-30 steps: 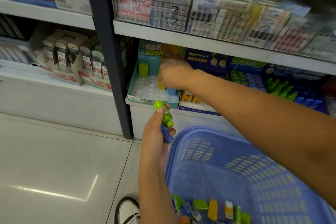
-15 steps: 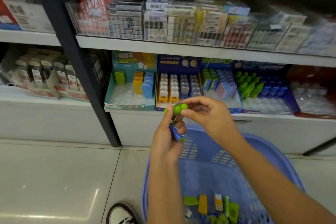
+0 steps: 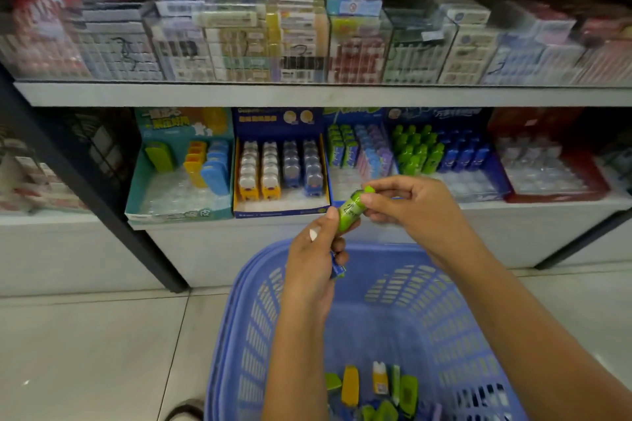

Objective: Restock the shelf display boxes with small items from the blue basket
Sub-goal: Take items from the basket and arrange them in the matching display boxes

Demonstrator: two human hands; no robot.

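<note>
My left hand (image 3: 316, 256) grips a small green bottle-shaped item (image 3: 350, 208) at its lower end, and a blue item (image 3: 338, 271) shows under its fingers. My right hand (image 3: 410, 208) pinches the green item's cap end. Both hands hover above the blue basket (image 3: 239, 318), which holds several green, yellow and blue small items (image 3: 372, 390) at its bottom. On the lower shelf stand display boxes: a teal box (image 3: 181, 178), a blue-and-yellow box (image 3: 280, 171), and a blue box with green and blue bottles (image 3: 434, 154).
A red display box (image 3: 547, 164) of clear items sits at the shelf's right. The upper shelf (image 3: 307, 92) carries stacked packaged goods. A dark upright post (image 3: 85, 181) stands on the left. A shoe (image 3: 184, 410) rests on the tiled floor beside the basket.
My right hand left the teal box and came back to the green item in my left hand, gripping its cap. The view shifted right along the shelf.
</note>
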